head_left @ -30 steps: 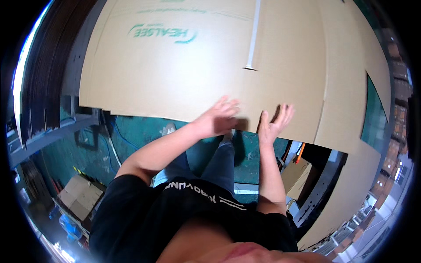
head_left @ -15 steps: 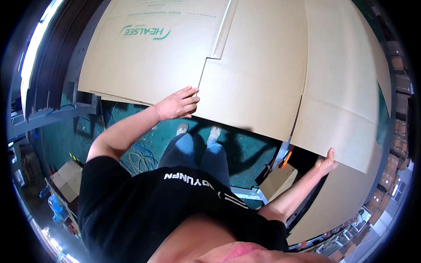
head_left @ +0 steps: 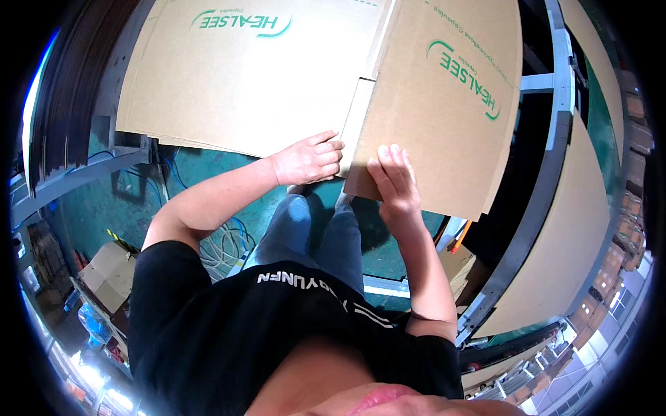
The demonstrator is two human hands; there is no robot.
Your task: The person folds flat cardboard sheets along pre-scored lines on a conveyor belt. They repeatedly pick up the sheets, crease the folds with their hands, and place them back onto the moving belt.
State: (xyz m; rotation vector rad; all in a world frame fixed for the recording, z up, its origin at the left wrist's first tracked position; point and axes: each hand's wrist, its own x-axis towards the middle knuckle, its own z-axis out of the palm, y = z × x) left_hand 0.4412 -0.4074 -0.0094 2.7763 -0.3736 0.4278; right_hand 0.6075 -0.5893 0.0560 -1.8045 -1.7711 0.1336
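The person stands over a flattened brown cardboard carton (head_left: pixel 291 69) that fills the far half of the view, its broad left panel lying flat with green print on it. A second panel of the same carton, the folded flap (head_left: pixel 444 104), is raised on the right and leans over toward the left, so that its near left edge meets the flat panel along a crease running from far to near. The left hand (head_left: pixel 309 159) sits at the near end of that crease, its fingers curled narrowly around the edge of the flat panel, with the fingertips pressed against the board; it seems to pinch the edge, though the thumb is hidden and the grip cannot be told for sure. The right hand (head_left: pixel 394 184) lies just beside it on the right, flat against the near corner of the folded flap, with 4 fingers held close together and stretched far-ward along the board. The 2 hands are near each other, apart by a narrow gap at the crease. Below them show the person's blue jeans (head_left: pixel 316 236) and a green floor (head_left: pixel 90 201). On the near left of the floor lie a coil of pale cable (head_left: pixel 225 246) and a small brown box (head_left: pixel 107 267). To the right runs a grey metal frame (head_left: pixel 555 139), with more cardboard sheets (head_left: pixel 576 243) beyond it.
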